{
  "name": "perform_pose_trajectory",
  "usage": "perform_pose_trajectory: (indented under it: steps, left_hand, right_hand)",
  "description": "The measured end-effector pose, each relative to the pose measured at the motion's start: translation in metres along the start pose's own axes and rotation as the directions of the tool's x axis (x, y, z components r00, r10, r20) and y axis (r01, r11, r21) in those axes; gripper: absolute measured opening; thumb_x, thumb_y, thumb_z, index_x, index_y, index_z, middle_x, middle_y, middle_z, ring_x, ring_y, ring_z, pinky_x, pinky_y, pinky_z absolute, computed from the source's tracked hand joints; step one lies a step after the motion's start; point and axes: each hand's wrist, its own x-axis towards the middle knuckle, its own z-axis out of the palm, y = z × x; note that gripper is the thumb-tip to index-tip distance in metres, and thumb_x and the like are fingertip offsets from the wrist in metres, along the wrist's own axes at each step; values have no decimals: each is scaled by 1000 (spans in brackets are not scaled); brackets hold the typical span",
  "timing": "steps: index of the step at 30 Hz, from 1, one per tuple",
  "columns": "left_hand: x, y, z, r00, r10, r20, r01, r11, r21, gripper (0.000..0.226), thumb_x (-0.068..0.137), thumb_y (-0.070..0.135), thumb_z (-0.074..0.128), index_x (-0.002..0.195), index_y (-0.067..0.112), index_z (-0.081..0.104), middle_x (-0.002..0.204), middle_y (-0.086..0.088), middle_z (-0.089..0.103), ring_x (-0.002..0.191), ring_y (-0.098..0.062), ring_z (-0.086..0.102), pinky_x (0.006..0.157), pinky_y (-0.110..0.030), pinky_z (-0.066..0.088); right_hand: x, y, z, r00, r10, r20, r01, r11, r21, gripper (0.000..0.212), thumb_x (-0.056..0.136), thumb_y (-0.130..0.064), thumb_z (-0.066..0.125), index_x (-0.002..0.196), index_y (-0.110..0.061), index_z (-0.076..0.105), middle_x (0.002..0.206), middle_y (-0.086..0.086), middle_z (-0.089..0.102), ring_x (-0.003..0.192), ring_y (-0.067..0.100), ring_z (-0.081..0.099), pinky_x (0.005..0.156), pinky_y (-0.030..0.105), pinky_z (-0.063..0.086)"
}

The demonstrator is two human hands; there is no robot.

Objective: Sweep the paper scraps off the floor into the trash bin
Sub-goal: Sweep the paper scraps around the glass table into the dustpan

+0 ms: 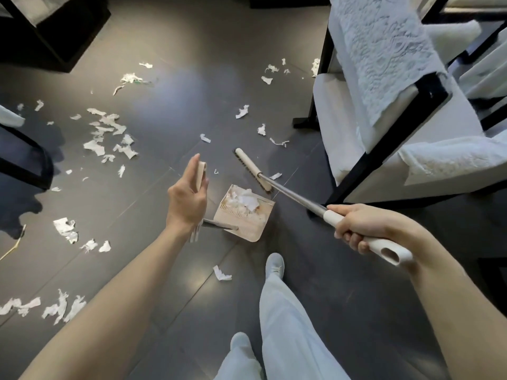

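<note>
My left hand (187, 196) holds the beige handle of the dustpan, thumb on one side and fingers on the other. The beige dustpan (251, 229) stands on the dark floor below it, with white paper scraps in its tray. My right hand (362, 229) grips the white handle of the broom. The broom head (252, 167) lies on the floor just beyond the dustpan's mouth. Several white paper scraps (109, 135) are strewn over the floor at left, with more (242, 111) ahead and some (59, 309) at lower left. No trash bin is in view.
A white-cushioned chair with black legs (384, 138) stands close on the right. Dark furniture (49, 31) fills the far left corner, and another chair (24, 154) is at the left edge. My legs in pale trousers and a shoe (274, 266) are below the dustpan.
</note>
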Motion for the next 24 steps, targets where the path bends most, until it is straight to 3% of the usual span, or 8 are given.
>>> perform_pose_trajectory:
  steps: [5, 9, 14, 19, 24]
  left_hand:
    - [48, 20, 43, 1000, -9, -5, 9, 1000, 14, 49, 90, 10, 62, 138, 19, 51, 111, -13, 69, 97, -27, 66, 79, -4, 33]
    - [82, 25, 76, 998, -30, 63, 27, 998, 48, 49, 91, 9, 61, 138, 19, 50, 110, -16, 69, 101, -30, 64, 83, -12, 34]
    - [116, 29, 98, 997, -28, 72, 22, 997, 70, 47, 91, 9, 61, 136, 15, 52, 112, -17, 68, 102, -31, 64, 85, -13, 35]
    - [122, 27, 97, 996, -33, 80, 27, 997, 75, 47, 91, 12, 61, 137, 15, 52, 119, -12, 66, 109, -26, 62, 86, -3, 29]
    - [88, 12, 76, 998, -49, 47, 49, 999, 17, 48, 92, 14, 61, 138, 19, 50, 123, -11, 64, 112, -23, 59, 83, 6, 25]
  right_hand:
    - [45, -50, -50, 998, -41, -45, 40, 999, -26, 72, 86, 8, 39, 145, -32, 31, 36, -5, 43, 30, 5, 35, 33, 14, 30]
    - [91, -80, -75, 997, -16, -74, 8, 994, -111, 72, 84, 6, 41, 147, -29, 31, 49, 2, 47, 33, 7, 38, 35, 16, 33]
    - [126, -90, -72, 997, 79, 4, -78, 991, -110, 73, 85, 5, 39, 148, -31, 28, 43, 0, 46, 33, 7, 37, 35, 15, 33]
    - [115, -76, -60, 970, 202, 132, -193, 978, -78, 72, 86, 4, 39, 143, -39, 31, 41, -3, 40, 32, 4, 34, 32, 13, 30]
    - [83, -55, -40, 964, 198, 177, -190, 980, -59, 65, 85, 6, 39, 135, -36, 42, 52, -2, 33, 35, 4, 29, 32, 13, 26]
